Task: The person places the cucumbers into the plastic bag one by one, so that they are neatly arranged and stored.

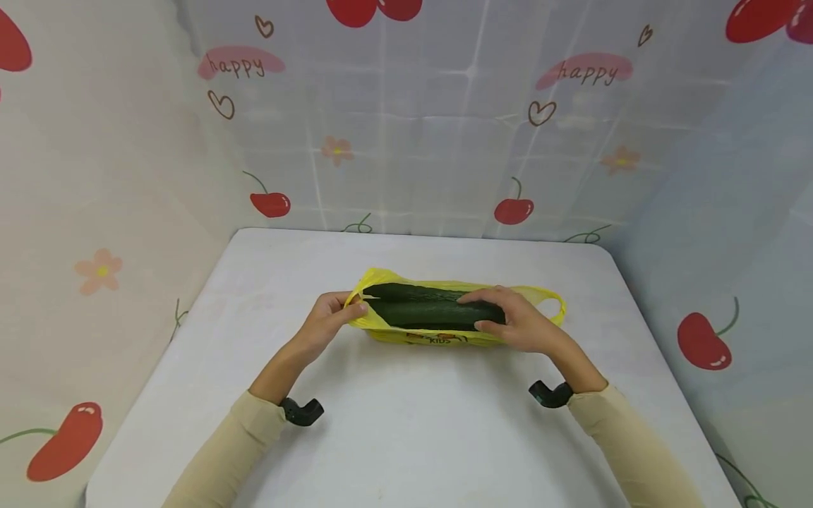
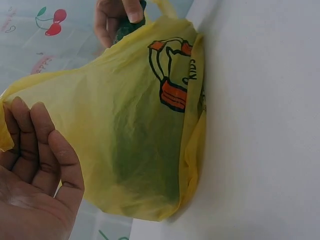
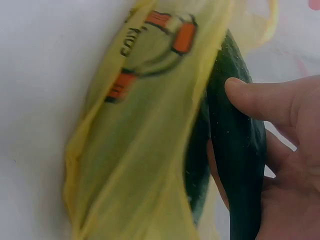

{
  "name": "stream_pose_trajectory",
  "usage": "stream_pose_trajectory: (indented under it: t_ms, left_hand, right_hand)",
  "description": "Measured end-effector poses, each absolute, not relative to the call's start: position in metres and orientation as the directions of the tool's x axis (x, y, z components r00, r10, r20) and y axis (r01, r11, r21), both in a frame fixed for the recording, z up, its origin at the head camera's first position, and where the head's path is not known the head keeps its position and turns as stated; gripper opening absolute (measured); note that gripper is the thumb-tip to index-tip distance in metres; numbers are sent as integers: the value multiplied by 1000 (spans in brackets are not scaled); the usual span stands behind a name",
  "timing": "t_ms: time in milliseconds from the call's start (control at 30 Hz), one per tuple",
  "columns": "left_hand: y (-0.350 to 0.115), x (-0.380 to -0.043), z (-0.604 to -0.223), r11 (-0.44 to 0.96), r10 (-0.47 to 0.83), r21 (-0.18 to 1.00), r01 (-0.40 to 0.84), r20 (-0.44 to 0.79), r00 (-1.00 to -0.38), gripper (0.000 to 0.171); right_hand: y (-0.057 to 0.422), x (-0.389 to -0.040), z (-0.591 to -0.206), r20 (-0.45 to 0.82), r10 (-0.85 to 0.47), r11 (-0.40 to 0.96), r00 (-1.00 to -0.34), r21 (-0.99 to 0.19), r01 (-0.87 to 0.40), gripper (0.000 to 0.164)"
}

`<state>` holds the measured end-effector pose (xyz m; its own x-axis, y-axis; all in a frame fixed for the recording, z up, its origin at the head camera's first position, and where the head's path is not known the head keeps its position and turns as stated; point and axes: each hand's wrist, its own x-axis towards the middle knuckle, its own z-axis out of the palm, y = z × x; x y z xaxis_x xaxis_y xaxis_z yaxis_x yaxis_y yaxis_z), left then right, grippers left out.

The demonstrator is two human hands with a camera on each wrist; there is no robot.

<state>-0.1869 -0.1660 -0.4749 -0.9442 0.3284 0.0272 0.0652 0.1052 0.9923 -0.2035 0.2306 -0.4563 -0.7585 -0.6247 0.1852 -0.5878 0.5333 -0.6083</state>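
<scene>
A yellow plastic bag (image 1: 394, 337) with printed lettering lies on the table, its mouth spread wide. Two long dark green cucumbers lie inside, a front cucumber (image 1: 422, 314) and a rear cucumber (image 1: 406, 291). My left hand (image 1: 330, 317) pinches the bag's left rim, thumb over the plastic; in the left wrist view its fingers (image 2: 42, 130) curl behind the bag. Over the right part of the cucumbers, my right hand (image 1: 521, 321) grips one cucumber (image 3: 235, 130), with thumb on one side and fingers on the other. The bag hides the cucumbers' undersides.
The white table (image 1: 413, 437) has rounded far corners and bears the bag near its middle. A pale curtain (image 1: 432, 155) with cherries and hearts hangs behind it and along both sides. Black wrist mounts (image 1: 301, 411) sit below both hands.
</scene>
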Motion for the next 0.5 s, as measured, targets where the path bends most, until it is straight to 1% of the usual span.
stream_pose_trajectory:
  t_ms: [233,300,433,500]
  left_hand:
    - [-167,-185,-473,96,355,992,76,37,-934,18]
    - [-168,-186,-472,90,350,992,88,51,-935,18]
    - [-169,-188,-473,74,330,990,117,87,-940,19]
    - [-170,-188,-474,62,307,991,122,97,-947,19]
  right_hand:
    - [221,-207,-466,179,-590,572,-788,-596,-564,51]
    - [219,-207,-468,184,-590,596,-786,-558,-577,49]
    - [215,-207,-475,222,-609,638,-761,-433,-637,47]
    - [213,-205,-478,235,-615,647,-753,-395,-652,47]
